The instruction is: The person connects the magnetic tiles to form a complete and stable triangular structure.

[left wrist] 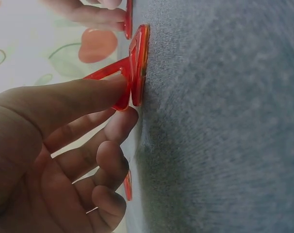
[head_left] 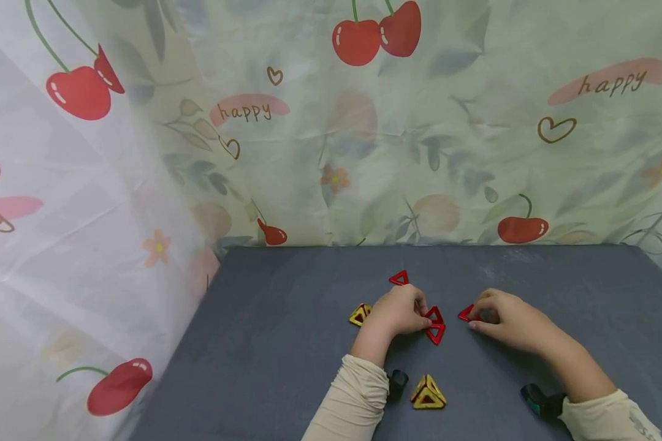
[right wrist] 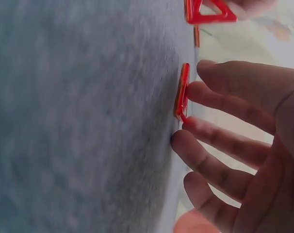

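Observation:
My left hand [head_left: 399, 309] pinches a red open-centred triangle tile [left wrist: 122, 99] between thumb and fingers. That tile stands tilted, its edge against a second red triangle tile [left wrist: 139, 65] lying on the dark table. To the right, my right hand [head_left: 510, 318] reaches down over another red triangle tile [right wrist: 182, 94], which lies flat. Its fingertips touch that tile, while the thumb appears apart from it in the right wrist view. Beyond the left hand lies one more red triangle tile [head_left: 399, 278], partly covered by the hand in the head view.
A gold pyramid [head_left: 428, 393] sits on the grey table [head_left: 276, 367] near the front, right of the left sleeve. Another gold triangular piece [head_left: 360, 314] is partly hidden behind the left hand. A cherry-printed curtain [head_left: 309, 202] hangs along the table's back edge and left side.

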